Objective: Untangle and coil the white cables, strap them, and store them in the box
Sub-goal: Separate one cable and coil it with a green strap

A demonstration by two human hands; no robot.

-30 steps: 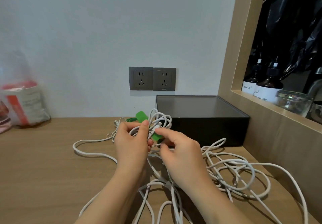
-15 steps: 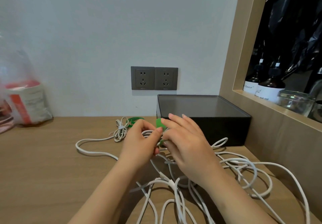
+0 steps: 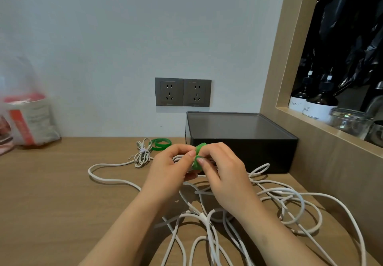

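Note:
My left hand (image 3: 170,168) grips a small coil of white cable (image 3: 179,158), mostly hidden behind the fingers. My right hand (image 3: 223,172) pinches a green strap (image 3: 198,155) that wraps round that coil. Loose white cables (image 3: 286,205) lie tangled on the wooden table to the right and in front of me. A small bundled white cable (image 3: 142,154) lies behind my left hand. The black box (image 3: 238,133) stands with its lid on, just behind my hands.
A spare green strap (image 3: 161,143) lies beside the small bundle. A plastic bag (image 3: 27,118) sits at the far left. Two wall sockets (image 3: 183,91) are above the box. The wooden shelf frame (image 3: 323,141) on the right holds bottles (image 3: 320,104) and a glass jar (image 3: 350,120).
My hands lowered the coil toward the table and my right hand wound the green strap round it. The small bundle and spare strap came into view behind my left hand.

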